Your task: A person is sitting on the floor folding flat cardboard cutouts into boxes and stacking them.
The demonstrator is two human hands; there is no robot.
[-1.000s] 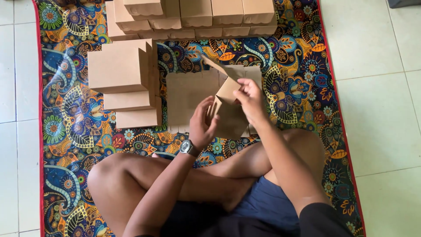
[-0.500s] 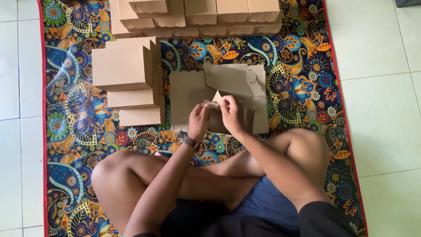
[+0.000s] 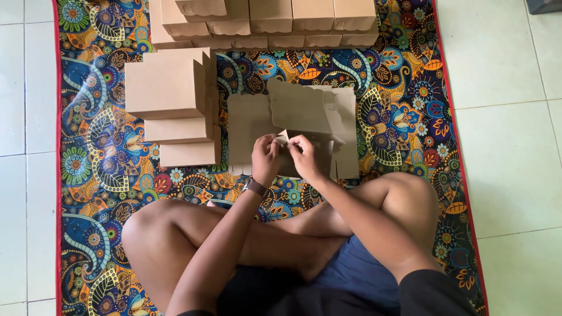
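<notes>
From the head camera, a person sits cross-legged on a patterned mat (image 3: 398,117). The left hand (image 3: 265,158) and right hand (image 3: 304,155) meet just above the knees, each pinching a small flap of a half-folded cardboard box (image 3: 307,114). The box lies with its long axis left to right, its scalloped lid panel tilted up away from the person. It rests on flat cardboard blanks (image 3: 249,131). To the left stands a stack of folded boxes (image 3: 170,96); a row of finished boxes (image 3: 281,20) lines the mat's far edge.
</notes>
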